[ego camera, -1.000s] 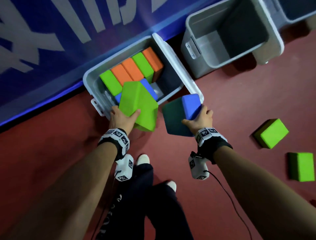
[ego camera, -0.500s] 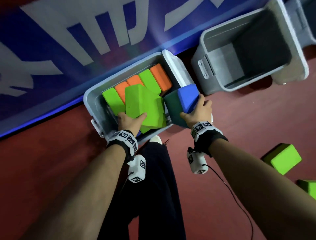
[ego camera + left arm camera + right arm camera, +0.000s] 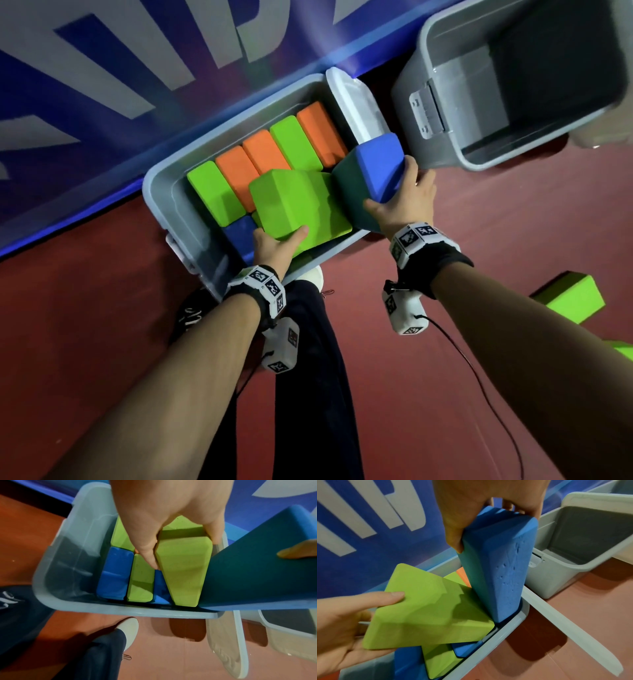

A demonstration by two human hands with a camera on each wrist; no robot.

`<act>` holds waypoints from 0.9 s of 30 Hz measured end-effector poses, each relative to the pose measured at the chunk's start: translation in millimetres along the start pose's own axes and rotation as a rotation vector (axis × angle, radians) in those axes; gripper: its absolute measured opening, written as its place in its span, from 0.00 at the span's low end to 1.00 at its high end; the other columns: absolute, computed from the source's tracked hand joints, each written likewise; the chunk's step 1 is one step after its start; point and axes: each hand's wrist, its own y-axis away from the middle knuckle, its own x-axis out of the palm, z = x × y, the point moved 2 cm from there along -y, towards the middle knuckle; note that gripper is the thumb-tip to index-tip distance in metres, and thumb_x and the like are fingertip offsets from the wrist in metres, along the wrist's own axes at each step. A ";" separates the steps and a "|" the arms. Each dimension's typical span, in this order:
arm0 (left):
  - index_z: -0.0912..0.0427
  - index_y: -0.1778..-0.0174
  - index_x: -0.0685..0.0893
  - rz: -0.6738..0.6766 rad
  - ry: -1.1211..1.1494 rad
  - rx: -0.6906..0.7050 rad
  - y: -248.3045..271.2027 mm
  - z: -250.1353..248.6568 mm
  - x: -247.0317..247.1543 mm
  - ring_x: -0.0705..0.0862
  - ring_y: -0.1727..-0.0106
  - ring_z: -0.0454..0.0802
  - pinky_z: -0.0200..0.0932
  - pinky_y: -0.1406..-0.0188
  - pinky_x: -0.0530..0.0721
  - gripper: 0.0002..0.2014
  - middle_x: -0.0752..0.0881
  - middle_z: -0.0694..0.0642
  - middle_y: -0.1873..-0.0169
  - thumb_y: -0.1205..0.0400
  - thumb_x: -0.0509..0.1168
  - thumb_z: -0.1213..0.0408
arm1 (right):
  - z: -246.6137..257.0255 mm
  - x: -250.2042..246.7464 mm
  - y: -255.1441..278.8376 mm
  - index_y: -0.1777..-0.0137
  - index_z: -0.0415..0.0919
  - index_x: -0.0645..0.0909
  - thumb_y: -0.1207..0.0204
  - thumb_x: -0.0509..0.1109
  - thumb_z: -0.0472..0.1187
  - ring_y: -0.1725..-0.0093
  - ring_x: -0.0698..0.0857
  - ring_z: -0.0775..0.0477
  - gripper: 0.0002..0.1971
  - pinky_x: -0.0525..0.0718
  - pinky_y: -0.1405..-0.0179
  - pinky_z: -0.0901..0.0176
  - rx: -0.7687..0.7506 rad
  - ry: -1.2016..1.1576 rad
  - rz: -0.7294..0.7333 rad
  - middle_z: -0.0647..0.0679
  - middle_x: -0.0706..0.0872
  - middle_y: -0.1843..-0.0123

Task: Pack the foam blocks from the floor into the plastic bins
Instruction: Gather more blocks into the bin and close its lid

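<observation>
A grey plastic bin [image 3: 161, 205] holds a back row of green and orange foam blocks, with blue and green ones in front. My left hand [image 3: 277, 243] grips a green block [image 3: 298, 202] tilted over the front row, thumb on top; in the left wrist view its fingers [image 3: 150, 555] curl round the green block [image 3: 183, 572]. My right hand [image 3: 400, 205] grips a blue block [image 3: 376, 168] held upright. The lower end of the blue block [image 3: 498, 568] dips inside the right end of the bin [image 3: 505, 635], against the green block [image 3: 423, 608].
A second grey bin [image 3: 442, 113], with nothing in it, stands to the right. A grey lid [image 3: 356, 102] leans between the two bins. Two green blocks [image 3: 568, 301] [image 3: 625, 349] lie on the red floor at right. A blue banner wall [image 3: 102, 85] runs behind. My legs [image 3: 308, 342] stand before the bin.
Both hands have carried their blocks forward from in front of the bin to over it. The blue block's lower end has entered the bin's right end, and the green block has come down over the front row.
</observation>
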 end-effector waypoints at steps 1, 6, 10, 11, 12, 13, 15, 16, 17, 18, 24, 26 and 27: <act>0.66 0.29 0.65 0.009 0.007 -0.022 -3.1 -0.2 1.0 0.78 0.33 0.60 0.55 0.30 0.76 0.51 0.76 0.61 0.31 0.40 0.77 0.39 | 3.2 2.9 -3.8 0.22 0.42 0.60 0.38 0.77 0.48 0.37 0.70 0.33 0.45 0.75 0.41 0.45 -0.007 0.013 0.000 0.37 0.67 0.35; 0.71 0.22 0.55 0.046 -0.064 -0.069 -13.5 -8.9 22.2 0.69 0.24 0.64 0.53 0.25 0.70 0.52 0.66 0.65 0.23 0.30 0.75 0.43 | 4.2 9.8 -17.6 0.22 0.43 0.58 0.39 0.76 0.48 0.37 0.70 0.32 0.46 0.76 0.46 0.45 -0.035 0.121 0.033 0.37 0.67 0.35; 0.70 0.28 0.60 -0.008 -0.215 -0.059 -18.2 -20.3 46.7 0.76 0.34 0.63 0.50 0.40 0.76 0.48 0.72 0.63 0.31 0.29 0.72 0.38 | -1.2 18.1 -30.2 0.22 0.42 0.59 0.38 0.76 0.49 0.37 0.70 0.33 0.45 0.76 0.46 0.45 -0.047 0.129 0.057 0.38 0.67 0.35; 0.69 0.32 0.63 -0.023 -0.231 -0.048 -18.4 -21.4 51.9 0.78 0.41 0.61 0.49 0.48 0.76 0.45 0.74 0.60 0.39 0.30 0.72 0.38 | -1.9 19.8 -32.8 0.22 0.42 0.59 0.38 0.76 0.49 0.37 0.70 0.33 0.45 0.76 0.46 0.45 -0.051 0.129 0.060 0.38 0.67 0.35; 0.67 0.36 0.63 -0.039 -0.244 -0.040 -18.3 -21.6 57.7 0.77 0.47 0.59 0.48 0.54 0.74 0.42 0.73 0.59 0.44 0.30 0.72 0.37 | -2.5 22.0 -35.0 0.22 0.42 0.59 0.38 0.76 0.49 0.37 0.70 0.34 0.45 0.76 0.46 0.45 -0.058 0.132 0.062 0.38 0.67 0.35; 0.66 0.38 0.64 -0.053 -0.258 -0.034 -17.8 -20.6 62.4 0.77 0.50 0.58 0.48 0.57 0.74 0.42 0.72 0.58 0.46 0.31 0.71 0.35 | -2.3 23.3 -36.4 0.23 0.42 0.59 0.38 0.76 0.49 0.38 0.70 0.34 0.45 0.76 0.46 0.45 -0.064 0.137 0.062 0.38 0.68 0.36; 0.65 0.39 0.64 -0.076 -0.290 -0.015 -17.8 -16.5 75.8 0.79 0.51 0.60 0.51 0.59 0.78 0.44 0.74 0.59 0.45 0.33 0.70 0.32 | -4.2 27.4 -42.5 0.22 0.42 0.59 0.38 0.76 0.49 0.38 0.71 0.34 0.45 0.75 0.46 0.45 -0.059 0.145 0.065 0.39 0.68 0.36; 0.66 0.39 0.64 -0.078 -0.311 0.006 -15.1 -15.4 79.8 0.80 0.52 0.61 0.52 0.59 0.80 0.45 0.75 0.61 0.45 0.34 0.69 0.30 | -3.8 29.3 -42.9 0.22 0.42 0.58 0.38 0.76 0.49 0.38 0.71 0.34 0.45 0.74 0.46 0.46 -0.057 0.146 0.073 0.39 0.69 0.35; 0.67 0.40 0.65 -0.069 -0.331 0.034 -12.6 -14.4 84.2 0.80 0.53 0.61 0.52 0.61 0.80 0.45 0.75 0.62 0.46 0.34 0.67 0.29 | -4.3 32.0 -43.8 0.21 0.42 0.58 0.37 0.75 0.48 0.38 0.71 0.34 0.45 0.74 0.45 0.46 -0.057 0.147 0.090 0.39 0.69 0.34; 0.68 0.41 0.65 -0.046 -0.341 0.063 -11.6 -15.0 89.5 0.80 0.54 0.60 0.50 0.62 0.79 0.44 0.76 0.62 0.47 0.32 0.64 0.29 | -5.2 35.0 -46.6 0.21 0.42 0.57 0.37 0.75 0.48 0.37 0.71 0.34 0.46 0.73 0.44 0.46 -0.058 0.143 0.112 0.39 0.70 0.34; 0.59 0.27 0.62 0.077 -0.306 0.191 -33.9 -29.5 87.7 0.82 0.40 0.63 0.49 0.56 0.79 0.36 0.80 0.63 0.39 0.22 0.67 0.43 | -4.0 45.1 -67.7 0.20 0.43 0.55 0.36 0.76 0.50 0.36 0.71 0.33 0.47 0.71 0.39 0.47 -0.066 0.095 0.211 0.39 0.71 0.33; 0.49 0.17 0.48 0.061 -0.292 0.272 -41.8 -42.7 81.0 0.78 0.32 0.59 0.48 0.45 0.80 0.50 0.68 0.60 0.24 0.27 0.74 0.47 | -8.5 46.0 -74.8 0.19 0.43 0.54 0.36 0.76 0.51 0.36 0.71 0.32 0.48 0.71 0.38 0.46 -0.076 0.091 0.211 0.39 0.72 0.32; 0.45 0.17 0.44 0.072 -0.314 0.315 -45.4 -47.9 79.0 0.76 0.32 0.58 0.47 0.45 0.79 0.54 0.64 0.58 0.23 0.29 0.77 0.50 | -12.0 46.6 -76.7 0.19 0.42 0.53 0.35 0.75 0.51 0.36 0.71 0.33 0.48 0.71 0.38 0.46 -0.085 0.090 0.215 0.39 0.72 0.32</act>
